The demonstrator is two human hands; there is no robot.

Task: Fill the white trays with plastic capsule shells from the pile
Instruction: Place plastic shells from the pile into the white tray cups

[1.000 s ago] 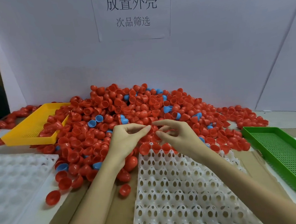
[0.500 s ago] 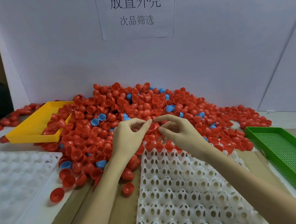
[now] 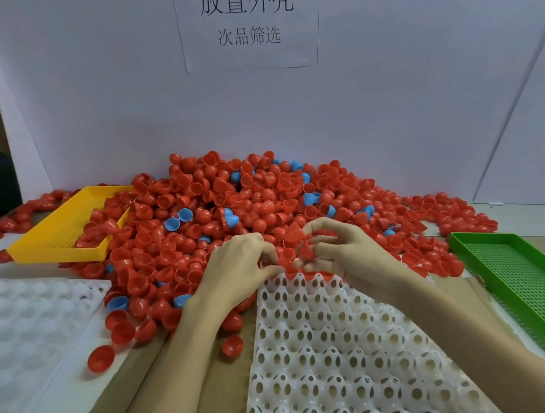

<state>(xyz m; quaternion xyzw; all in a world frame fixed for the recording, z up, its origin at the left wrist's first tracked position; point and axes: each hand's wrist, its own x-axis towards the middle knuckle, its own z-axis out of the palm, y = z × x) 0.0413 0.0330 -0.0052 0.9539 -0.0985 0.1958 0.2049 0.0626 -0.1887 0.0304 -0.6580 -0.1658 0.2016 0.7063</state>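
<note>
Right hand point(image 3: 342, 253): fingers curled, pinching red shells point(image 3: 294, 232) over the perforated white tray's point(image 3: 339, 346) far edge, poised for seating. Left hand point(image 3: 237, 270): fingers curled beside it; hold unclear. Pile point(image 3: 232, 202) just beyond.

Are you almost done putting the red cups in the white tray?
Barely started. The white tray has red shells only along its far edge. The right hand holds red shells; the left hand works beside it. The big pile remains.
</note>
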